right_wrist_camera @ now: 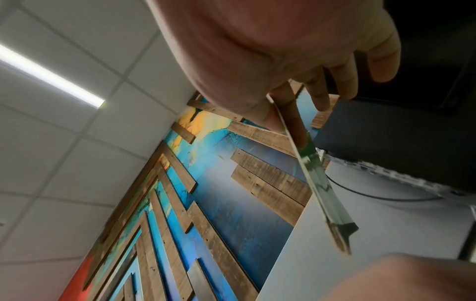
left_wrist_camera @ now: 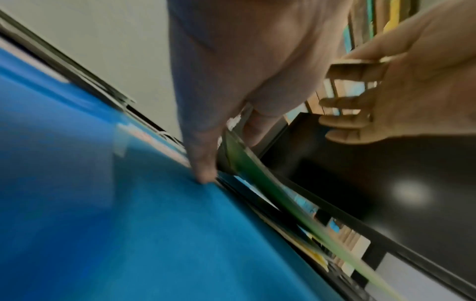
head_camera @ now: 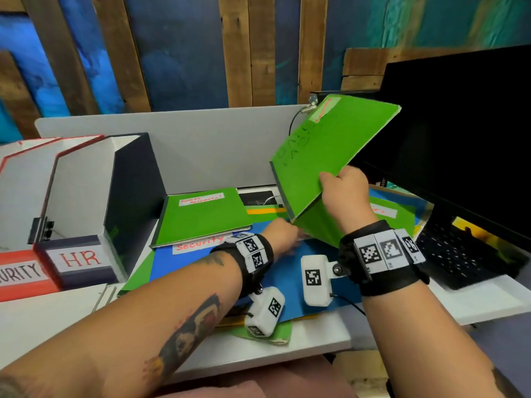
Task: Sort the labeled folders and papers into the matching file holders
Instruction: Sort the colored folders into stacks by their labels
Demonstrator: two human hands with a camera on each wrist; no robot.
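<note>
My right hand (head_camera: 343, 186) grips a green folder (head_camera: 336, 150) by its lower edge and holds it tilted above the desk; the right wrist view shows that folder (right_wrist_camera: 315, 175) edge-on, pinched between thumb and fingers (right_wrist_camera: 285, 106). Below it my left hand (head_camera: 287, 235) reaches out and touches a blue folder (head_camera: 287, 274) labelled Security. In the blurred left wrist view a straight fingertip (left_wrist_camera: 203, 175) presses on the blue folder (left_wrist_camera: 128, 203) at its edge, beside a green folder edge (left_wrist_camera: 257, 179). Another green folder (head_camera: 201, 216) marked Human Resources lies flat behind. Holders labelled HR (head_camera: 77, 258) and Security (head_camera: 23, 272) stand at the left.
A dark monitor (head_camera: 459, 133) fills the right side, with a black keyboard (head_camera: 459, 254) under it. A grey divider panel (head_camera: 201, 145) closes the back of the desk. More green and yellow folders lie under the blue one, over the white desk's front edge (head_camera: 287, 354).
</note>
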